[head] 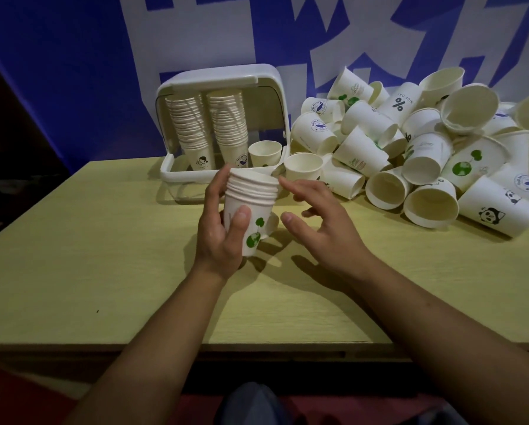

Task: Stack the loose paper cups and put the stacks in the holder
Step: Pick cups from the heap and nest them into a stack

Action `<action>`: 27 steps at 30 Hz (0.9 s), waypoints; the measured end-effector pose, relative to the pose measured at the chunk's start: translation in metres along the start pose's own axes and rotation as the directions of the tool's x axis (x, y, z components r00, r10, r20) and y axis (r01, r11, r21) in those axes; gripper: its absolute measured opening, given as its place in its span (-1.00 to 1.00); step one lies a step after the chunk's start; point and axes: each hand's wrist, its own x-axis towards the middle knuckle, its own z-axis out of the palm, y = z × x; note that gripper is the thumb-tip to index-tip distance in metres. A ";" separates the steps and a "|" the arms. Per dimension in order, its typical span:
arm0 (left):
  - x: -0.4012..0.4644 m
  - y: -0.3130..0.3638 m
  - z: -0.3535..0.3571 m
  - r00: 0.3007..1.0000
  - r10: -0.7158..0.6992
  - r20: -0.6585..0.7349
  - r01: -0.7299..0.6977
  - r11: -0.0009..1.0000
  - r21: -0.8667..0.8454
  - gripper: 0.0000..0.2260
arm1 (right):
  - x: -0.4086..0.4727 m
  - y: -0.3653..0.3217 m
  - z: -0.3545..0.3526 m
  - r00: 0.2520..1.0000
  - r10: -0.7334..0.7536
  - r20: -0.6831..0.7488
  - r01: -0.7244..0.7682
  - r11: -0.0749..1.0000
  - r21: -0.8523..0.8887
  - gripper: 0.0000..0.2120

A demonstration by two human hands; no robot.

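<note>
My left hand (223,228) grips a short stack of white paper cups (251,196) with a green globe print, held upright just above the table. My right hand (315,219) hovers right beside the stack, fingers spread, holding nothing. Behind them stands the white plastic holder (269,78), lid raised, with two tall cup stacks (192,130) inside and a single cup (264,152) in its right slot. A big heap of loose cups (416,148) lies on its side at the right.
One upright cup (303,168) stands between the holder and the heap. The yellow-green table (103,256) has its front edge near me. A blue and white banner (73,72) covers the wall behind.
</note>
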 end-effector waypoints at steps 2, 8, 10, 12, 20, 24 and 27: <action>0.004 -0.003 -0.003 0.994 0.004 -0.110 -0.002 1.000 0.018 -0.42 | 0.006 0.001 0.005 1.000 0.007 0.008 -0.007 0.997 -0.080 -0.52; 0.008 -0.008 -0.014 0.931 -0.054 -0.362 0.076 0.996 0.049 -0.51 | 0.025 0.005 0.024 0.972 0.062 0.227 0.022 0.936 -0.352 -0.55; 0.010 -0.009 -0.015 0.921 -0.068 -0.384 0.099 0.993 0.060 -0.53 | 0.027 0.008 0.028 0.961 0.070 0.267 0.039 0.923 -0.383 -0.58; 0.011 -0.008 -0.015 0.918 -0.074 -0.390 0.108 0.992 0.065 -0.54 | 0.027 0.011 0.030 0.962 0.111 0.249 -0.007 0.923 -0.385 -0.56; 0.010 -0.008 -0.009 0.946 -0.108 -0.307 0.126 0.991 0.041 -0.53 | 0.018 0.005 0.033 0.986 0.152 0.070 -0.124 0.945 -0.302 -0.63; 0.008 -0.005 -0.009 0.951 -0.113 -0.287 0.099 0.993 -0.063 -0.47 | 0.013 0.000 0.020 0.988 0.135 -0.070 -0.148 0.962 -0.228 -0.37; 0.004 -0.003 -0.008 0.975 -0.124 -0.182 0.104 0.988 -0.115 -0.43 | 0.007 -0.004 0.005 0.963 0.162 -0.216 -0.170 0.985 -0.019 -0.23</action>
